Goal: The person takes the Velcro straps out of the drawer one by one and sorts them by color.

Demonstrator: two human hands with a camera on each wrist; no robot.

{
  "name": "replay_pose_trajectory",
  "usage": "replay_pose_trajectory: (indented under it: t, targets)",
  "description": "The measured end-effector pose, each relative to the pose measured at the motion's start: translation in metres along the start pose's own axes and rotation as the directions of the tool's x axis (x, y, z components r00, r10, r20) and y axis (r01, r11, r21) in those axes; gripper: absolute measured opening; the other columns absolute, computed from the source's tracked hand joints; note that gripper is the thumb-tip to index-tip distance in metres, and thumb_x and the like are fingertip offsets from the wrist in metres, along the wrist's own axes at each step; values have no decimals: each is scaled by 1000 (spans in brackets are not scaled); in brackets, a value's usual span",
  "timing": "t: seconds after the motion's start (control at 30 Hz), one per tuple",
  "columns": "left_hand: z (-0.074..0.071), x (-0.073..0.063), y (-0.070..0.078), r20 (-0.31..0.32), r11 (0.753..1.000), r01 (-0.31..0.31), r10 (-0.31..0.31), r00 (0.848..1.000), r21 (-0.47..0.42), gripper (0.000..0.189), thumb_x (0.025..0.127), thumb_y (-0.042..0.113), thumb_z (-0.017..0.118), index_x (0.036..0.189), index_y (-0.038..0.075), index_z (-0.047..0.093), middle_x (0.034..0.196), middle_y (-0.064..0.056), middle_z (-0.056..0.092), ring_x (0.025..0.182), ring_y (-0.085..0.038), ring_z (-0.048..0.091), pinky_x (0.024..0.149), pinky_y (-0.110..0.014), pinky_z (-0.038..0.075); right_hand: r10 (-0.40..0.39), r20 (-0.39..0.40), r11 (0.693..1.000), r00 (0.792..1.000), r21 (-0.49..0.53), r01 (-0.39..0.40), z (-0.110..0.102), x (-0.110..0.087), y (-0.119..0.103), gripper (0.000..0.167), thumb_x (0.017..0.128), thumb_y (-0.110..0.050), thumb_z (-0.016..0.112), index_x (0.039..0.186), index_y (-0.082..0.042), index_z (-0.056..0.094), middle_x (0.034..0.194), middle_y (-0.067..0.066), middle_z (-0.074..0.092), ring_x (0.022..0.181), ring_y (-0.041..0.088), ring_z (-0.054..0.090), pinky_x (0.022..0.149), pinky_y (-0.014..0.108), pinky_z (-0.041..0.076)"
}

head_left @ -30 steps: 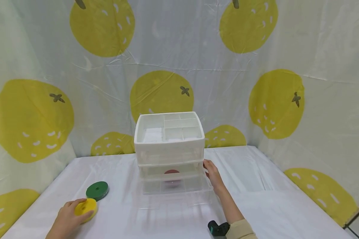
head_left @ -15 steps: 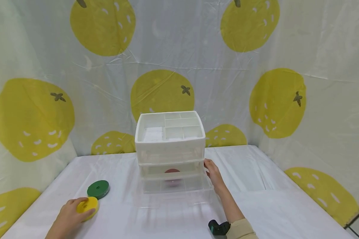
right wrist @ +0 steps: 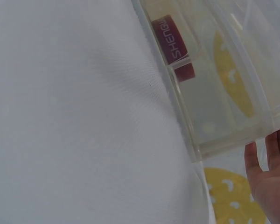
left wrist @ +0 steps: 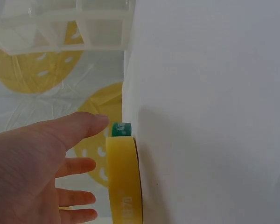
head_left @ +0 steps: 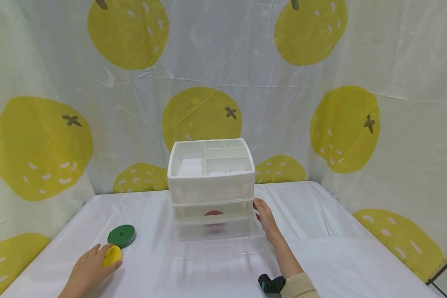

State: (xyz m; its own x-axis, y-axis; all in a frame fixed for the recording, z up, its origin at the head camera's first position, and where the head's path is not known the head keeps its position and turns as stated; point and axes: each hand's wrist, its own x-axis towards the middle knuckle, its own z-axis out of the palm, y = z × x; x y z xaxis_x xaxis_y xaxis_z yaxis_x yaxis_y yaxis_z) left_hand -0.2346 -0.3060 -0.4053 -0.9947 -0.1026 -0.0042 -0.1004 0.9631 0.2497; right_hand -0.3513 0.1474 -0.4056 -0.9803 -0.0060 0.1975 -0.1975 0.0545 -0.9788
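Note:
My left hand [head_left: 90, 267] hovers over a yellow tape roll [head_left: 113, 256], which lies on the white-covered table. In the left wrist view, its straight, spread fingers [left wrist: 81, 200] show a small gap from the roll's rim. A green tape roll [head_left: 121, 236] lies flat just beyond the yellow one. My right hand [head_left: 267, 220] touches the right side of a white and clear drawer box [head_left: 211, 191]. Its fingertips show at the edge of the clear drawer in the right wrist view. Inside the pulled-out bottom drawer [head_left: 186, 251] is a dark red tape roll [right wrist: 170, 39].
The drawer box has a divided open tray [head_left: 190, 165] on top. A black object [head_left: 271, 284] lies by the right sleeve [head_left: 301, 286]. A curtain with yellow fruit prints [head_left: 203, 109] hangs behind and beside the table.
My left hand has let go of the yellow roll and lifted slightly, covering more of it in the head view. My right hand and the drawer box stay where they were.

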Motion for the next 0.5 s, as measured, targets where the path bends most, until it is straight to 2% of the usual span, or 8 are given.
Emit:
replay_pose_trajectory:
  t: [0.13, 0.3, 0.37, 0.5]
  targets:
    - [0, -5, 15, -103, 996, -82, 85, 991, 34, 73, 79, 53, 57, 126, -3, 44, 125, -40, 37, 109, -55, 37, 90, -66, 30, -1, 0, 1000, 1000, 14, 1, 1, 0, 0, 48, 97, -38, 35, 125, 1, 44, 127, 16, 46, 125, 29, 38, 106, 50, 28]
    - [2, -11, 34, -228, 984, -173, 177, 957, 35, 67, 78, 48, 62, 123, 0, 49, 124, -36, 43, 110, -52, 42, 84, -63, 37, -5, 12, 1000, 1000, 6, 5, 1, -1, 0, 50, 96, -41, 35, 125, 0, 44, 129, 16, 44, 126, 30, 37, 107, 52, 26]
    - [3, -13, 40, -299, 976, -212, 215, 930, 44, 64, 77, 46, 65, 121, 1, 52, 122, -34, 46, 108, -50, 45, 82, -61, 40, -10, 19, 1000, 1000, 0, 10, 0, -2, 0, 51, 96, -42, 34, 125, 0, 44, 129, 16, 44, 127, 31, 36, 107, 53, 25]
    - [2, -16, 53, -411, 965, -259, 252, 876, 41, 55, 77, 40, 67, 117, 4, 55, 120, -28, 49, 106, -44, 49, 81, -56, 43, -10, 18, 1000, 1000, 6, 9, 0, -2, -1, 51, 96, -41, 34, 125, 0, 44, 130, 16, 44, 127, 31, 36, 107, 53, 24]
